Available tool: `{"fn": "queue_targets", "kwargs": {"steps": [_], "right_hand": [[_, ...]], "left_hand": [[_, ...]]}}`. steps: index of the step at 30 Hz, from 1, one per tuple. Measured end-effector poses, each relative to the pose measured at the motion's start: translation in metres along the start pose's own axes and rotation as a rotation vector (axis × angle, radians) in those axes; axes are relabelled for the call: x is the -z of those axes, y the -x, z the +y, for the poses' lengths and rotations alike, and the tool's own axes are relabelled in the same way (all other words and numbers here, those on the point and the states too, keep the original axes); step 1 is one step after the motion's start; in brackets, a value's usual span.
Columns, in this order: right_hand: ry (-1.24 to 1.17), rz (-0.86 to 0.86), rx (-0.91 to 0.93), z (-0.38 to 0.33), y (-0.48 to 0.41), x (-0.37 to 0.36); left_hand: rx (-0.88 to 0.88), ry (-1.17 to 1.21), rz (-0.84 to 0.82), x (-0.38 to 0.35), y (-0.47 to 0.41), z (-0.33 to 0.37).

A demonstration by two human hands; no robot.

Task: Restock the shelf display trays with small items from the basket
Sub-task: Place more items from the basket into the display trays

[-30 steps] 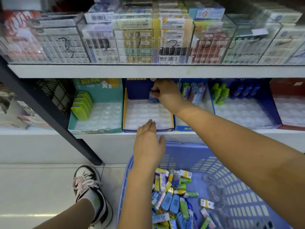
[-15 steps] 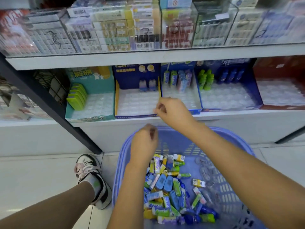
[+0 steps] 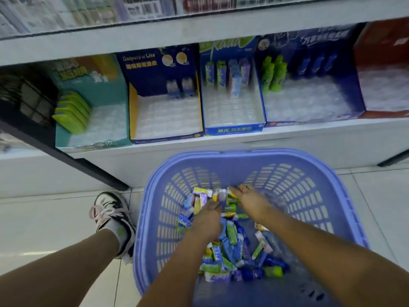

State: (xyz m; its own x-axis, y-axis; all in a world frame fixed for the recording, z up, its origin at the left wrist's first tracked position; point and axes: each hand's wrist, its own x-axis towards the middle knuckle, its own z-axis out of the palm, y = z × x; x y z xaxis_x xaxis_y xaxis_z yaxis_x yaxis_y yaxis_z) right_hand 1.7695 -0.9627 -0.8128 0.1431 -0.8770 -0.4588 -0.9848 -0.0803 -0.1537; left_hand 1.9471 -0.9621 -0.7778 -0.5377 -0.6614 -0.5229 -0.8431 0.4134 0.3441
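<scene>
Five trays [image 3: 166, 138], perhaps cardboard, above pale tiled floor [image 3: 44, 218]

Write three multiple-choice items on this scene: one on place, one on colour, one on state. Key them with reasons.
1. Where are the left hand and right hand?
A) on the shelf
B) in the basket
C) on the floor

2. What colour is the basket?
A) red
B) green
C) blue-violet

3. The dark blue tray is:
A) packed
B) nearly empty
C) tipped over

Key:
1 B: both reach down among the loose items inside it.
2 C: its rim and slotted walls are that colour.
3 B: only two items stand at its back.
</scene>
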Motion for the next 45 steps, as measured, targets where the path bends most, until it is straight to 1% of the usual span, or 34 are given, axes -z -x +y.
{"fn": "queue_targets", "kwargs": {"steps": [2,6,8,10,12,14,15,16,17,21,23,25,27,29,31,33,34,36,38,39,41,45], "right_hand": [[0.065,0.072,-0.011,0.000,-0.002,-0.007],[0.050,0.137,-0.044,-0.004,-0.008,-0.009],[-0.053,0.150,-0.132,-0.004,-0.007,-0.004],[-0.265,0.117,-0.240,0.000,-0.004,0.007],[-0.603,0.034,-0.337,0.010,-0.002,0.020],[-0.999,-0.154,-0.359,0.022,0.002,0.037],[-1.192,-0.268,-0.342,0.025,0.007,0.048],[-1.319,-0.357,-0.313,0.028,0.013,0.057],[-1.373,-0.414,-0.273,0.030,0.017,0.066],[-1.332,-0.498,-0.104,0.032,0.032,0.103],[-1.285,-0.524,0.024,0.031,0.041,0.128],[-1.252,-0.531,0.154,0.027,0.053,0.154],[-1.258,-0.465,0.248,0.020,0.063,0.180],[-1.286,-0.327,0.304,0.011,0.073,0.203],[-1.320,-0.147,0.348,0.001,0.080,0.225],[-1.304,0.069,0.367,-0.006,0.085,0.243],[-1.288,0.192,0.359,-0.009,0.086,0.251],[-1.274,0.457,0.305,-0.009,0.087,0.263],[-1.251,0.717,0.201,-0.005,0.086,0.273],[-1.213,0.809,0.151,-0.003,0.085,0.277],[-1.148,0.889,0.093,0.001,0.083,0.282],[-1.093,0.910,0.119,-0.010,0.069,0.289]], "left_hand": [[0.027,0.004,0.066,-0.003,-0.003,-0.001],[0.164,0.111,0.347,0.007,-0.018,0.000],[0.191,0.089,0.358,0.007,-0.026,-0.001],[0.195,-0.007,0.315,0.002,-0.033,-0.003],[0.215,-0.071,0.297,-0.003,-0.037,-0.003],[0.249,-0.070,0.307,-0.004,-0.041,-0.001],[0.261,-0.070,0.315,-0.004,-0.043,0.000],[0.273,-0.073,0.323,-0.003,-0.044,0.001],[0.283,-0.072,0.329,-0.002,-0.045,0.001],[0.325,0.019,0.330,0.007,-0.040,0.006],[0.376,0.169,0.305,0.021,-0.033,0.009],[0.424,0.370,0.259,0.042,-0.024,0.010],[0.429,0.630,0.212,0.066,-0.012,0.009],[0.381,1.038,0.155,0.089,0.005,0.010],[0.255,1.428,0.123,0.109,0.023,0.012],[0.109,1.670,0.145,0.125,0.039,0.013],[0.040,1.748,0.170,0.133,0.045,0.014],[-0.060,1.819,0.255,0.149,0.054,0.019],[-0.115,1.819,0.343,0.161,0.060,0.025],[-0.136,1.811,0.368,0.164,0.062,0.029],[-0.169,1.818,0.397,0.168,0.067,0.037],[-0.215,1.931,0.537,0.172,0.072,0.045]]}}
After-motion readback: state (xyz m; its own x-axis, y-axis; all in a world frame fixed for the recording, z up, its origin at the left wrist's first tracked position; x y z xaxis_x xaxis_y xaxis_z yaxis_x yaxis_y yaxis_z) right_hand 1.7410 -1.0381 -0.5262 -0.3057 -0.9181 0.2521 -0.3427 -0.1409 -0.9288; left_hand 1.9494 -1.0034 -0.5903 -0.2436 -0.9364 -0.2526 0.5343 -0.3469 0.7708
